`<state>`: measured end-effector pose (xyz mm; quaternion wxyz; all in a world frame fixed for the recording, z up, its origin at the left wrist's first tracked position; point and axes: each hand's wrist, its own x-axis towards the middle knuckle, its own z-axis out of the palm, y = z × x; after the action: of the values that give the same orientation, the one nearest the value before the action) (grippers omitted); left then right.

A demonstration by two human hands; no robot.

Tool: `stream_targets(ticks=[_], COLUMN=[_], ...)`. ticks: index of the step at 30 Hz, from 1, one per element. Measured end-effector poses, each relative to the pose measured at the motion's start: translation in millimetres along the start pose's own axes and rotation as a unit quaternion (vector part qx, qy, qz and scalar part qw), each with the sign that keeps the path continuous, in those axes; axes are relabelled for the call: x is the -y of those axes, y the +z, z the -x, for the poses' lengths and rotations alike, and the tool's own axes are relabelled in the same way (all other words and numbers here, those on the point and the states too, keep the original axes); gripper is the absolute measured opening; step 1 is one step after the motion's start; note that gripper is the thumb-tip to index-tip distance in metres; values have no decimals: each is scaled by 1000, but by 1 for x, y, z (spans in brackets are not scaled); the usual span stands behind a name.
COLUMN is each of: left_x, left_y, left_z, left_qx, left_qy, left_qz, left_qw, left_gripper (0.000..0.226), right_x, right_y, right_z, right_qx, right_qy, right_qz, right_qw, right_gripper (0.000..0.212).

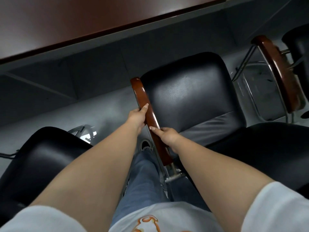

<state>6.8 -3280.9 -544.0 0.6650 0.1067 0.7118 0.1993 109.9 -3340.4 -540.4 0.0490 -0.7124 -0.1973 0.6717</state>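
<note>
1. The work in hand looks like shifting the chair [189, 91] by its armrest [150, 118], most likely in toward the tabletop [83, 17].
2. The armrest is the wooden bar along the chair's left edge, running from its front corner back toward the person.
3. The left hand [136, 117] grips the bar about midway along the chair's side. The thumb lies along the top and the fingers are clamped round the underside.
4. The right hand [168, 136] grips the same bar just behind the left, nearer the chair's back. The thumb is on top and the fingers are curled beneath.
5. Done, by my reading: both grips are set.
6. Left to do: the chair stands well apart from the tabletop, with bare floor [100, 111] in front of it, so the move itself seems barely begun.
7. A second chair [41, 156] stands to the left of the chair, across the person's legs, so the path looks narrow.
</note>
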Motion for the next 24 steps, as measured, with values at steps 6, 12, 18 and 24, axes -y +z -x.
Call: stream_targets(ticks=[6, 12, 18, 24], left_x=[10, 20, 19, 49], left_y=[-1, 3, 3, -18], left_z=[6, 25, 70, 134], left_qx=[-5, -31, -45, -46], left_qy=[12, 54, 108, 151], left_qz=[-16, 2, 29, 169], left_qw=[1000, 998, 993, 973], left_gripper=[43, 32, 14, 30], right_x=[-3, 5, 22, 29], right_y=[-8, -29, -23, 16], right_z=[7, 35, 73, 123], right_qx=[-66, -130, -155, -102], right_qy=[-26, -77, -152, -235], right_qz=[-65, -163, -237, -225], right_qw=[995, 975, 947, 940], right_gripper=[48, 38, 25, 27])
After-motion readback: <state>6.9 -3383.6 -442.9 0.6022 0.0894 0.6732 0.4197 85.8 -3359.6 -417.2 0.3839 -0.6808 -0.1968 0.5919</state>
